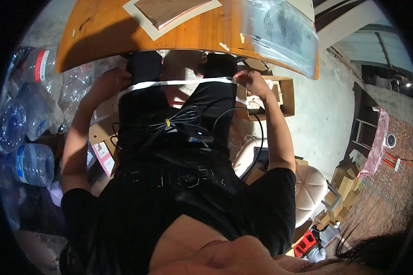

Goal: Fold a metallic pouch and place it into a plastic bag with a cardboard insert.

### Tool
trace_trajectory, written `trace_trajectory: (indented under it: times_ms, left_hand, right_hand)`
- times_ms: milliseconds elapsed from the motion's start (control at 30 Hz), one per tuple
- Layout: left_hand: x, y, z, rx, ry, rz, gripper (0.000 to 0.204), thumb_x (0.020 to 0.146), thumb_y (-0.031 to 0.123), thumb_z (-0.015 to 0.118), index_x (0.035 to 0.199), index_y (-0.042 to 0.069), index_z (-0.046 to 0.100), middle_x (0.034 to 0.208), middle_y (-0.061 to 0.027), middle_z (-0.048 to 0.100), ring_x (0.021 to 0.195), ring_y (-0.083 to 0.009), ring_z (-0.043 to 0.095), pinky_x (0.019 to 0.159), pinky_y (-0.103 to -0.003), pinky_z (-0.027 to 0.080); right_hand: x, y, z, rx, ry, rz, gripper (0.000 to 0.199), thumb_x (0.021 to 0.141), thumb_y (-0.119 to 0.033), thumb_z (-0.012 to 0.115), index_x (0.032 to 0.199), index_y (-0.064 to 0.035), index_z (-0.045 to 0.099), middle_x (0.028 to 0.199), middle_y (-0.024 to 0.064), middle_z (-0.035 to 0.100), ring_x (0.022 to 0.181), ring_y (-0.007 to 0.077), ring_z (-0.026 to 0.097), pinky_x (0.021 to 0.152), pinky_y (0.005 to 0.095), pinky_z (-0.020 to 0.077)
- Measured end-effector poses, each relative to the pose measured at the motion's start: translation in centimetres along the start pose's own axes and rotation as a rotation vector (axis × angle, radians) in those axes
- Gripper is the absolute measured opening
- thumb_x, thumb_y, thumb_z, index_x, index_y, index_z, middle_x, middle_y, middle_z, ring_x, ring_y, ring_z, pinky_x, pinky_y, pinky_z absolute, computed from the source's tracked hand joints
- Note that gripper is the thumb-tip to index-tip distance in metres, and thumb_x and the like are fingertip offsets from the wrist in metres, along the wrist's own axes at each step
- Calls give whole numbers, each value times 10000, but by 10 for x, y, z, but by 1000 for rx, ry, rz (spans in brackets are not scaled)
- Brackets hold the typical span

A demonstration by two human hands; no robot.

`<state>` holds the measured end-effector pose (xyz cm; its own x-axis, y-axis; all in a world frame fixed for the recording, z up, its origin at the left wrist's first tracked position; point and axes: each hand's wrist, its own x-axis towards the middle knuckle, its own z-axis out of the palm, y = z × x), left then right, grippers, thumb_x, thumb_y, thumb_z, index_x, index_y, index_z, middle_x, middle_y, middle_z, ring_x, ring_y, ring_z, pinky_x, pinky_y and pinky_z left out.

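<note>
Your left hand [116,81] and right hand [253,82] hold one white strap [179,83]; one wire bundle [172,123] and one table [110,27] sit close.

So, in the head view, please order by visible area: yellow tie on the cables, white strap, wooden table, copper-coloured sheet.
1. Wooden table
2. Copper-coloured sheet
3. White strap, long but thin
4. Yellow tie

Fwd reach is limited by worktop [197,32], L by plastic bottles [34,165], R by cardbd box [287,96], w/ gap left betw. white strap [174,83] & worktop.
</note>
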<state>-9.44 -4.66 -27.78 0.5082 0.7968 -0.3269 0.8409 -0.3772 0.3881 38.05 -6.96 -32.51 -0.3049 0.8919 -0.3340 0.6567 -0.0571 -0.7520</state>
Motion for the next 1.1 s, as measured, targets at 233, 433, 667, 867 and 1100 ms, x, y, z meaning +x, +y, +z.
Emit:
trace_trajectory:
  times_ms: [233, 433, 667, 867, 1100]
  left_hand:
    - [9, 36, -21, -267, 23, 124, 258, 818, 206, 641, 1004, 28, 620, 940, -152, 634, 880, -302, 613, 766, -370, 480]
    - [8, 54, -27, -152, 104, 344, 236, 824, 188, 638, 993, 24, 619, 952, -143, 625, 911, -317, 599, 781, -381, 473]
    - [8, 75, -42, -165, 30, 379, 237, 832, 137, 632, 1046, 40, 596, 1029, -130, 607, 973, -314, 580, 845, -378, 460]
    - [15, 80, -42, -169, 4, 431, 238, 842, 148, 614, 1052, 40, 591, 1029, -134, 606, 977, -313, 579, 844, -378, 460]
    - [16, 88, -44, -191, -22, 466, 248, 843, 152, 598, 1062, 35, 587, 1038, -139, 602, 983, -312, 579, 845, -382, 462]
  right_hand:
    - [22, 4, 16, -379, 115, -149, 183, 827, -180, 594, 937, -55, 670, 936, 144, 660, 880, 302, 629, 770, 352, 490]
    - [31, 18, 12, -395, -85, -90, 236, 833, -233, 529, 983, -96, 648, 949, 183, 635, 902, 355, 593, 766, 403, 477]
    - [27, 33, 15, -215, -38, -194, 168, 827, -124, 594, 967, -42, 639, 935, 148, 637, 855, 280, 613, 751, 346, 488]
    - [22, 46, 19, 93, -15, -7, 120, 837, -53, 635, 945, -1, 648, 872, 66, 657, 802, 127, 612, 737, 257, 494]
    - [8, 42, 11, 159, -1, 88, 145, 834, -24, 636, 974, 0, 663, 859, 47, 678, 789, 99, 611, 748, 239, 496]
